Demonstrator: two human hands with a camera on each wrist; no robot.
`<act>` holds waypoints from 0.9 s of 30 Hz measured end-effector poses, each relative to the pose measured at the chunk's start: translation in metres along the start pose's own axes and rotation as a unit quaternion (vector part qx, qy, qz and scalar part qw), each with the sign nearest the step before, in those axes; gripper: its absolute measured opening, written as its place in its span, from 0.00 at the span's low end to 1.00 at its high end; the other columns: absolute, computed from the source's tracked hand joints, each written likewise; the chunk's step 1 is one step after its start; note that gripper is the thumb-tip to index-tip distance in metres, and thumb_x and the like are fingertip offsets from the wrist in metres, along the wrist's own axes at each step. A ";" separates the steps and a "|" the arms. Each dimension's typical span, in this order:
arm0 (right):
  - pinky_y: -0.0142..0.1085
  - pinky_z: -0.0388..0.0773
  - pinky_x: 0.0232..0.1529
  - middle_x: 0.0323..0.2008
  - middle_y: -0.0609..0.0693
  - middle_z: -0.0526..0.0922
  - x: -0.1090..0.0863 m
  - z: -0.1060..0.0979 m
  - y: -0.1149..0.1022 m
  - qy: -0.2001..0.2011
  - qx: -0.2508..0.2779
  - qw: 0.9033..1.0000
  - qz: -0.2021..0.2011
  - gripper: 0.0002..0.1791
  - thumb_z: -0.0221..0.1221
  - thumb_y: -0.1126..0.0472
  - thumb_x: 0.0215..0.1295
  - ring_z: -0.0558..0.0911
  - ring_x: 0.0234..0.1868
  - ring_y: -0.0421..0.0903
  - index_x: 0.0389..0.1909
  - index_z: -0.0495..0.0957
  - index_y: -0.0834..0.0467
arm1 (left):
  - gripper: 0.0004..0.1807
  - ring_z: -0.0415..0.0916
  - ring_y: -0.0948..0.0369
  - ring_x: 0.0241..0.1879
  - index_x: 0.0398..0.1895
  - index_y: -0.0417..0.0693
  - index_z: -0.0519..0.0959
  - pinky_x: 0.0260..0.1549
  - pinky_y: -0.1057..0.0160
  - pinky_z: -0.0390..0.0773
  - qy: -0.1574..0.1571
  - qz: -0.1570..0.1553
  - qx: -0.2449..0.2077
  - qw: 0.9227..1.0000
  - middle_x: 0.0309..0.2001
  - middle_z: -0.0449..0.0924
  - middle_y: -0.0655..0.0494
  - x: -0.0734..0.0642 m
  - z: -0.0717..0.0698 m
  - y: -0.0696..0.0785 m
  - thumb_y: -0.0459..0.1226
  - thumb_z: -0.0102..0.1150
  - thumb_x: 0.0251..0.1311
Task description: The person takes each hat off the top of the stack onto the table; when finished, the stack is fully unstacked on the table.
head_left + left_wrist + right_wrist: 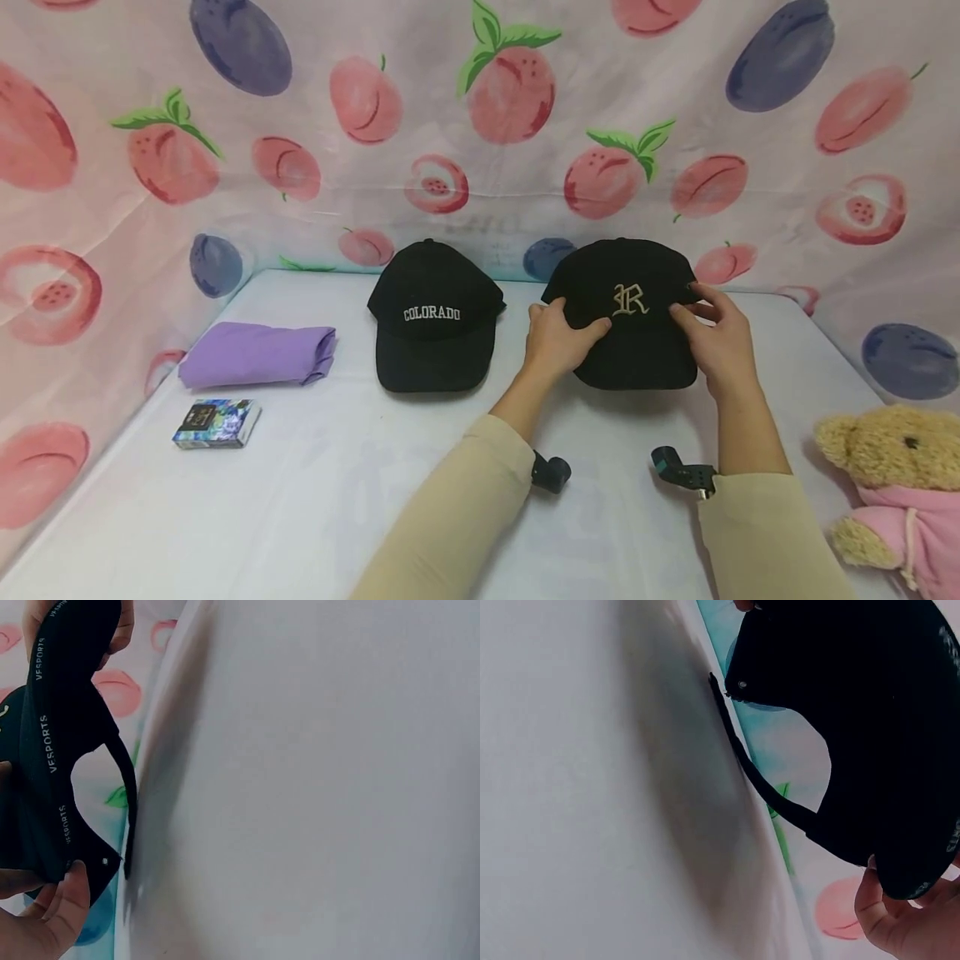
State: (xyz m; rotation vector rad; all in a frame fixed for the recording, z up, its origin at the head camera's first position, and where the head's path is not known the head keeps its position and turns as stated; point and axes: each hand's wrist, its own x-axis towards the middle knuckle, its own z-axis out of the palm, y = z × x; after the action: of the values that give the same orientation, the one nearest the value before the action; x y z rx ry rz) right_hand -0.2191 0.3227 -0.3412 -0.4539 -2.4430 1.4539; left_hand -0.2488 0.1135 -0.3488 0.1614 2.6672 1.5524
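Observation:
A black baseball cap (633, 358) with a gold embroidered R faces me at the right of the back of the table. My left hand (558, 342) pinches its left side, thumb on the front. On the opposite side, my right hand (720, 337) grips the cap likewise. Both wrist views look under it: white VESPORTS lettering runs along the inner band (49, 742), and a thin back strap (765, 787) hangs with one end loose. A shadow lies beneath the cap. Left of it stands a second black cap (435, 362) lettered COLORADO.
A folded purple cloth (255, 354) lies at the left, with a small blue patterned box (217, 423) in front of it. A teddy bear (911, 492) in pink sits at the right edge. Behind the white table (300, 517) hangs a fruit-print curtain (465, 50).

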 end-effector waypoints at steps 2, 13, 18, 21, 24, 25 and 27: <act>0.51 0.75 0.66 0.71 0.61 0.70 0.000 0.000 0.001 0.002 0.003 1.000 0.006 0.36 0.55 0.46 0.76 0.77 0.55 0.46 0.81 0.59 0.49 | 0.44 0.72 0.49 0.66 0.77 0.45 0.67 0.68 0.54 0.73 0.003 -0.003 0.003 1.000 0.68 0.66 0.43 0.001 0.004 -0.001 0.56 0.67 0.63; 0.57 0.68 0.72 0.74 0.62 0.69 0.003 -0.004 0.010 0.020 0.017 0.999 0.041 0.34 0.53 0.47 0.77 0.73 0.70 0.61 0.81 0.60 0.47 | 0.44 0.74 0.49 0.64 0.76 0.45 0.68 0.66 0.54 0.75 0.001 -0.004 0.000 1.000 0.67 0.66 0.43 0.003 0.022 0.000 0.56 0.68 0.62; 0.57 0.68 0.73 0.76 0.62 0.67 0.004 -0.007 0.014 0.018 0.024 0.998 0.054 0.34 0.54 0.46 0.77 0.73 0.70 0.61 0.80 0.61 0.46 | 0.44 0.75 0.49 0.63 0.76 0.45 0.68 0.66 0.55 0.75 -0.001 -0.005 0.007 1.000 0.67 0.67 0.43 0.004 0.028 0.000 0.57 0.68 0.62; 0.57 0.67 0.73 0.76 0.61 0.66 0.005 -0.009 0.016 0.020 0.025 0.998 0.061 0.34 0.54 0.46 0.77 0.72 0.71 0.61 0.80 0.61 0.45 | 0.44 0.75 0.50 0.63 0.76 0.44 0.68 0.66 0.56 0.75 -0.002 -0.004 0.011 1.000 0.66 0.67 0.43 0.005 0.032 0.000 0.57 0.68 0.62; 0.56 0.65 0.74 0.77 0.60 0.65 0.006 -0.011 0.016 0.022 0.026 0.997 0.066 0.34 0.54 0.45 0.77 0.70 0.73 0.61 0.80 0.61 0.44 | 0.45 0.74 0.50 0.63 0.76 0.44 0.68 0.66 0.56 0.75 -0.008 -0.004 0.011 1.000 0.67 0.67 0.43 0.006 0.034 0.001 0.57 0.69 0.61; 0.56 0.65 0.75 0.77 0.60 0.65 0.006 -0.011 0.017 0.024 0.028 0.997 0.068 0.34 0.54 0.45 0.77 0.70 0.74 0.61 0.80 0.61 0.44 | 0.45 0.74 0.50 0.64 0.76 0.44 0.68 0.66 0.56 0.75 -0.011 -0.003 0.011 1.000 0.67 0.67 0.43 0.007 0.034 0.001 0.57 0.69 0.61; 0.56 0.65 0.75 0.78 0.59 0.64 0.007 -0.013 0.017 0.026 0.029 0.997 0.071 0.33 0.54 0.46 0.77 0.69 0.74 0.61 0.80 0.61 0.44 | 0.46 0.74 0.51 0.65 0.76 0.44 0.67 0.66 0.56 0.75 -0.022 -0.001 0.013 1.000 0.68 0.67 0.43 0.008 0.034 0.000 0.56 0.70 0.60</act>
State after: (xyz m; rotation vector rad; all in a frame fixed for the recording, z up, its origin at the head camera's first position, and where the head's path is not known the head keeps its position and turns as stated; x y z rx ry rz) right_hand -0.2184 0.3433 -0.3502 -0.6567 -2.3642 1.5435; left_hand -0.2537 0.1442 -0.3657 0.1927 2.6539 1.4977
